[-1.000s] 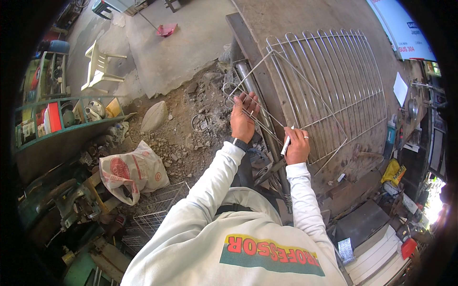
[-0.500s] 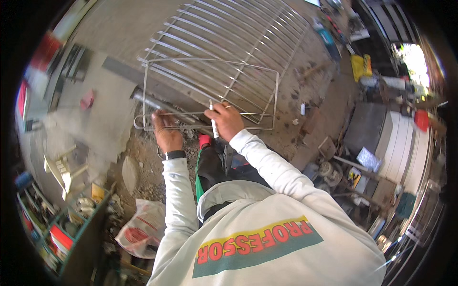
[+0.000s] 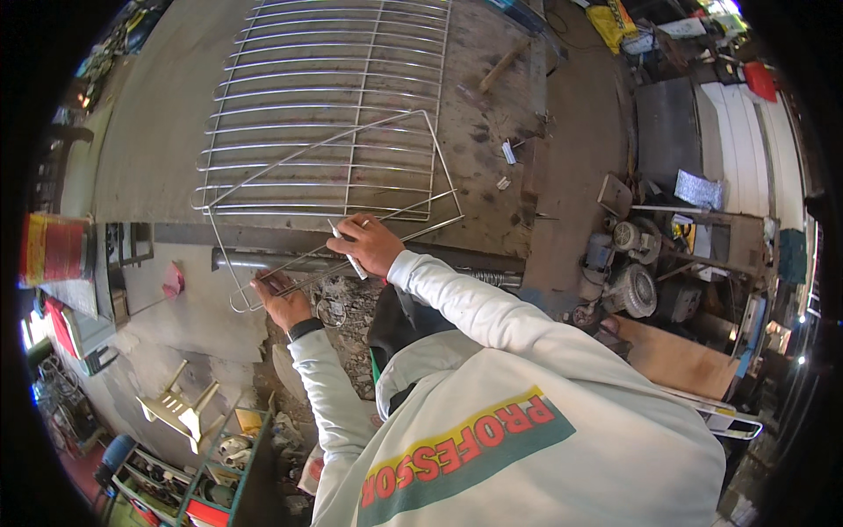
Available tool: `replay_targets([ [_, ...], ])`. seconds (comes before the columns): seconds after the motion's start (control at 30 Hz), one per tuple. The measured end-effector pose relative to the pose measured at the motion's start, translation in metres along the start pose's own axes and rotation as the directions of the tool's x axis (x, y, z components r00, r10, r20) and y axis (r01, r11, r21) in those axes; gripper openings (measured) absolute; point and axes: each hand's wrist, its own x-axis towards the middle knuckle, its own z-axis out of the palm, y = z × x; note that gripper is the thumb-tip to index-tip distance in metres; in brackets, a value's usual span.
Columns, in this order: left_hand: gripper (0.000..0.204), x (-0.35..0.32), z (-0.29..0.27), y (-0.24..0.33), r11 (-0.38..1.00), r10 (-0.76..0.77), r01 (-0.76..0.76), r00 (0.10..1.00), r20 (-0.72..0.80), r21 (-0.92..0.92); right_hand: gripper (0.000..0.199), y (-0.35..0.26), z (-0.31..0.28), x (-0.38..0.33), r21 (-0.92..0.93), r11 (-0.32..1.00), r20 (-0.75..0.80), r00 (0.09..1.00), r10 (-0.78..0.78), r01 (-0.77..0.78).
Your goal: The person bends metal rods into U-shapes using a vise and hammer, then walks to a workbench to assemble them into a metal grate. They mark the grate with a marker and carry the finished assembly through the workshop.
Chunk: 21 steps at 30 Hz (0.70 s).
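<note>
**Grate swung round, both hands on the loose frame**

Since half a second back the view has swung, so the wire grate [image 3: 334, 105] now sits flat on the bench [image 3: 149, 132] up top, bars running left-right. The loose wire frame [image 3: 351, 167] lies tilted across it, long axis running lower-left to upper-right. My left hand [image 3: 283, 299] is closed round its lower-left corner. My right hand [image 3: 373, 244] grips a white marker [image 3: 347, 250] and rests on the frame rod.

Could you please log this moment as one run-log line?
left hand: grips wire frame | right hand: holds white marker on frame | frame lies over wire grille
</note>
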Motion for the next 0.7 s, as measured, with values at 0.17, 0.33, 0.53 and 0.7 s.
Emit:
replay_targets([
  [0.17,0.031,-0.001,0.009,0.008,0.996,-0.042,0.036,0.997,-0.064,-0.087,0.031,0.004,0.003,-0.005,0.059,0.998,-0.005,1.0,0.004,-0.004],
  [0.33,0.027,-0.002,0.012,0.008,0.984,0.125,-0.121,0.992,-0.019,0.132,0.032,0.005,0.001,-0.002,0.068,0.998,0.015,1.0,0.007,-0.008],
  [0.53,0.023,0.01,0.0,0.007,0.953,0.21,-0.221,0.975,0.073,0.208,0.03,0.009,-0.023,-0.016,0.076,0.997,-0.067,0.998,-0.005,0.01],
  [0.7,0.031,0.018,-0.009,0.003,0.831,0.248,-0.284,0.959,0.139,0.479,0.027,0.026,-0.034,-0.044,0.048,0.999,-0.086,0.996,-0.02,0.024],
])
